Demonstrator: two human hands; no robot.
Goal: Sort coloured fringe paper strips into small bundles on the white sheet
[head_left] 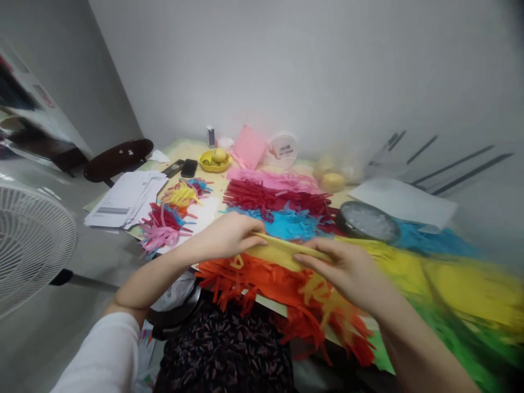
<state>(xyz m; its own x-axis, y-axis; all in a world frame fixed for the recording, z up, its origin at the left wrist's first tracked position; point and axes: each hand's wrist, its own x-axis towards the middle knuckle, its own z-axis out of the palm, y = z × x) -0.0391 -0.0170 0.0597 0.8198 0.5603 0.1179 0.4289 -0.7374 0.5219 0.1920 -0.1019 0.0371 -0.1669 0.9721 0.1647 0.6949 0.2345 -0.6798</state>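
A folded yellow strip point(280, 254), apparently of tissue paper, is stretched between my hands above the table. My left hand point(234, 234) pinches its left end between thumb and fingers. Further along the strip, my right hand point(341, 267) grips it with thumb and fingertips. Orange fringed paper point(262, 275) lies just beneath and hangs over the table's front edge, with a few pale yellow-orange strands point(321, 292) on top. Behind the hands are rows of blue fringe point(292, 221), dark red fringe point(278, 197) and pink fringe point(278, 179).
Small multicoloured tassels point(166, 218) lie left, beside stacked papers point(125, 199) and a phone point(189, 168). A yellow fruit bowl point(215, 164) stands at the back. Right are a round container point(368, 221), yellow paper point(470, 286) and green paper point(450, 333). A fan point(33, 245) stands far left.
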